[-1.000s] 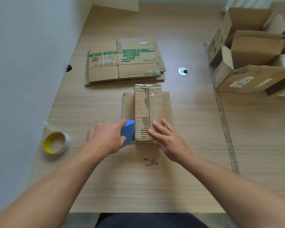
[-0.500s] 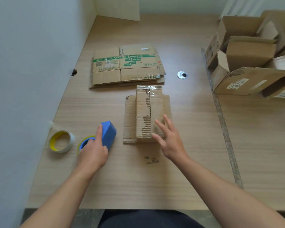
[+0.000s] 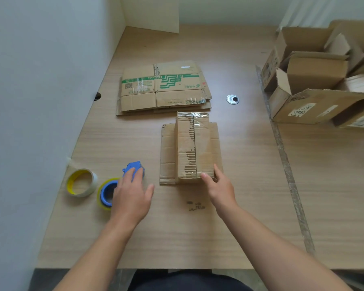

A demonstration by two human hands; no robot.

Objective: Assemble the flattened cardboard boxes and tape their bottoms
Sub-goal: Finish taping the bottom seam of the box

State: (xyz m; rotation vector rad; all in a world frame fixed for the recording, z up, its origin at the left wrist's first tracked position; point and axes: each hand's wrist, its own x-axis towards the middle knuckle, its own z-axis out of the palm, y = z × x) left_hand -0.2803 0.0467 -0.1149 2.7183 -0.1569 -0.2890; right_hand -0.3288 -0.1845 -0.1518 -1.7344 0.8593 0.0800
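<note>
A person's two bare forearms reach over a pale wooden bench point(image 3: 198, 238), seen from above. In the middle of it stands a small brown cardboard box point(image 3: 194, 148), bottom side up, with its open flaps splayed flat on the bench around it. Shiny clear tape runs along its centre seam.

The right hand point(image 3: 219, 187) touches the near right corner of this box, thumb on the near edge and fingers almost straight along the side. Its grip is loose, not clamped. The left hand point(image 3: 130, 196) lies flat on a blue plastic tape dispenser with a yellow-edged roll point(image 3: 135, 165), to the left of the box. Its fingers are straight and its thumb is spread wide, so that grip is open too.

A loose roll of clear tape with a yellow core point(image 3: 81, 182) sits just beside the dispenser. A stack of flattened brown boxes with green print point(image 3: 162, 87) waits farther back. Several assembled brown boxes point(image 3: 315, 106) are piled at the right.

The taping of this bottom looks finished. The next move probably calls for both hands to turn the box upright, set it with the pile, and pull a flat box from the stack.
</note>
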